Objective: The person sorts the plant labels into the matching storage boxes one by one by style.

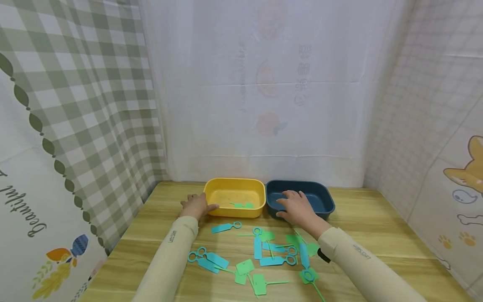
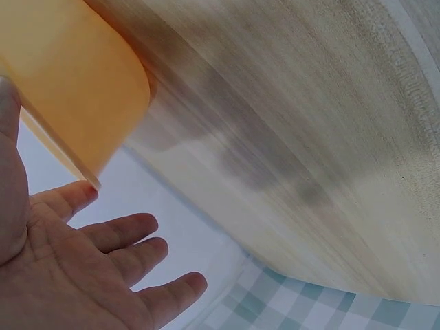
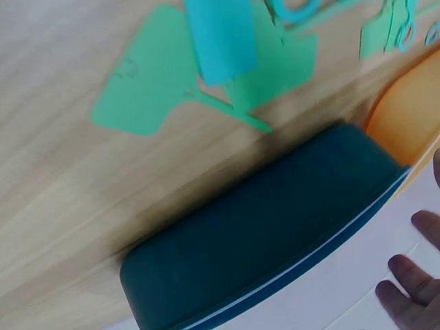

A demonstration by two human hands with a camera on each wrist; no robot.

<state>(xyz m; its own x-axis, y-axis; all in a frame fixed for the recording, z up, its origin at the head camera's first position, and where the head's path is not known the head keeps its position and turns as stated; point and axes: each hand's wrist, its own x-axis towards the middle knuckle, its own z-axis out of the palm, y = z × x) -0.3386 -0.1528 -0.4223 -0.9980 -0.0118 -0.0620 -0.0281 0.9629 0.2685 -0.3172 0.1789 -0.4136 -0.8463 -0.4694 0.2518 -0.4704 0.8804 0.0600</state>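
Observation:
My left hand (image 1: 197, 206) is at the left end of a yellow plastic bin (image 1: 235, 213), fingers spread. In the left wrist view its thumb and index fingertip lie right at the bin's rim (image 2: 60, 141). Green T-shaped plant labels (image 1: 248, 205) lie inside the yellow bin. Over the dark blue bin (image 1: 325, 203), beside the yellow one, is my right hand (image 1: 299, 208), with fingers spread and nothing held. The right wrist view shows those fingers (image 3: 412, 278) beyond the dark blue bin's rim.
Several green plant labels (image 1: 259, 284) and blue ring-ended tags (image 1: 258, 247) lie scattered and overlapping in front of the bins. One blue tag (image 1: 222, 228) lies alone near the yellow bin. A white curtain (image 1: 264, 167) hangs behind the wooden table (image 1: 362, 235).

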